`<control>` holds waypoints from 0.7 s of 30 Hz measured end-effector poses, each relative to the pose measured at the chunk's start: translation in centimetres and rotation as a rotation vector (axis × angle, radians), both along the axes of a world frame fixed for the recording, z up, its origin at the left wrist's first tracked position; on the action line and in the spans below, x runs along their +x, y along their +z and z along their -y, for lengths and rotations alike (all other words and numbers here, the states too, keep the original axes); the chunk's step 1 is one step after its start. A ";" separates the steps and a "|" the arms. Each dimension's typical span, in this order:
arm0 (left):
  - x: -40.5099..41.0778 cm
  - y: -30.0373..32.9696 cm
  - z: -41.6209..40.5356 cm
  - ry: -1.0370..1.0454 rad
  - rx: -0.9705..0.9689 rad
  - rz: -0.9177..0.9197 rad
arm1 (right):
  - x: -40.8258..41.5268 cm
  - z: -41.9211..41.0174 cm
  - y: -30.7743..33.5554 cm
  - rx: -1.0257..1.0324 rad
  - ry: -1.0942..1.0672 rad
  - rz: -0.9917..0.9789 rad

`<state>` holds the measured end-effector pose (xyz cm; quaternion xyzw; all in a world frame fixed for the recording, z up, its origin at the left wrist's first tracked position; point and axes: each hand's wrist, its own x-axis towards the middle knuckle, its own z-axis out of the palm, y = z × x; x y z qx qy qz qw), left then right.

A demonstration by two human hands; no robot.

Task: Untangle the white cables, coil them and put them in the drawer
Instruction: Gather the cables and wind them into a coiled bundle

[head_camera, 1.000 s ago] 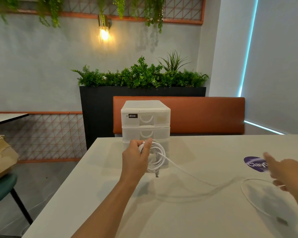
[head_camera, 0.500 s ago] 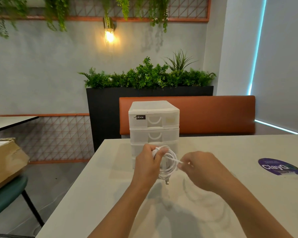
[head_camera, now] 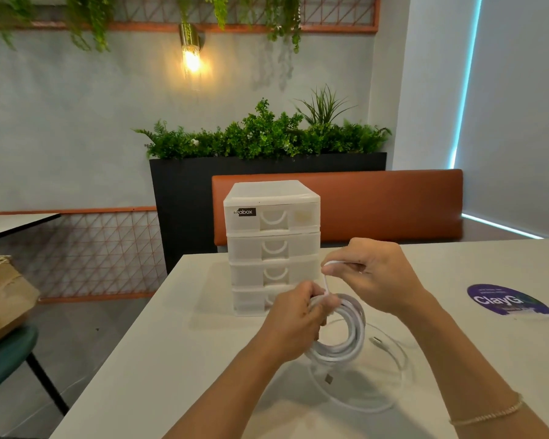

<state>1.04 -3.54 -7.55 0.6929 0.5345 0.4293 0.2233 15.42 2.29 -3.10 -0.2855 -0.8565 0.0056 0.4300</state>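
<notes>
My left hand (head_camera: 298,321) grips the top of a coil of white cable (head_camera: 346,337) that hangs just above the white table (head_camera: 171,359). My right hand (head_camera: 374,277) pinches the cable's loose strand above the coil, right of my left hand. A second white cable (head_camera: 393,369) lies in a loose loop on the table under the coil, its plug ends visible. Behind my hands stands a white plastic drawer unit (head_camera: 271,245) with several shut drawers.
A purple round sticker (head_camera: 507,301) is on the table at right. An orange bench back (head_camera: 377,204) and a black planter (head_camera: 184,198) stand behind the table. A cardboard box (head_camera: 4,299) rests on a green chair (head_camera: 7,356) at left.
My right hand came in from the far right to the coil and now holds the strand above it. The coil in my left hand has grown and tilted lower; the camera shifted left.
</notes>
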 end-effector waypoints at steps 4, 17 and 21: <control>0.2 0.0 0.0 -0.022 0.008 -0.057 | 0.5 -0.5 -0.6 -0.198 -0.042 -0.076; 0.8 0.7 0.7 0.030 -0.017 0.113 | 0.0 -0.8 -1.6 -0.933 0.002 -0.220; 0.8 1.1 0.8 0.061 0.044 0.144 | 0.4 -1.2 -2.3 -0.970 0.002 -0.082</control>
